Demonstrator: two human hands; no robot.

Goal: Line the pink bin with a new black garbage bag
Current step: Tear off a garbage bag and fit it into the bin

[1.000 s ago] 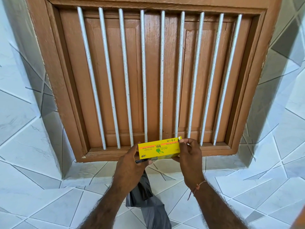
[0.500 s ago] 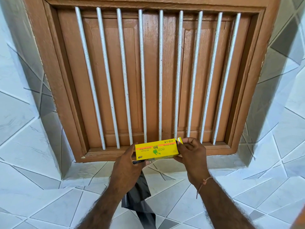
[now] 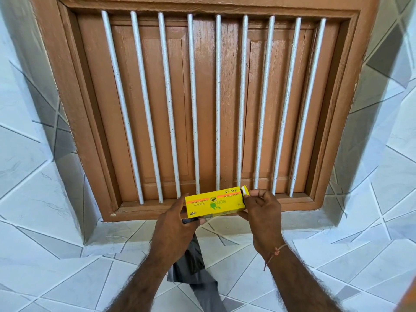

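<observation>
Both hands hold a yellow garbage-bag box [image 3: 215, 202] level in front of the window sill. My left hand [image 3: 174, 228] grips the box's left end and also pinches a black garbage bag [image 3: 191, 264], which hangs down from under that hand. My right hand [image 3: 262, 212] grips the right end, fingers at the small end flap [image 3: 245, 190], which stands open. The pink bin is out of view.
Straight ahead is a brown wooden window frame [image 3: 333, 122] with closed shutters behind several white vertical bars [image 3: 217, 104]. Its sill [image 3: 144, 210] lies just behind the box. White and grey tiled wall [image 3: 45, 199] surrounds the window.
The box and both hands have stayed near the sill, drifting slightly; the hanging black bag shifted a little under my left hand.
</observation>
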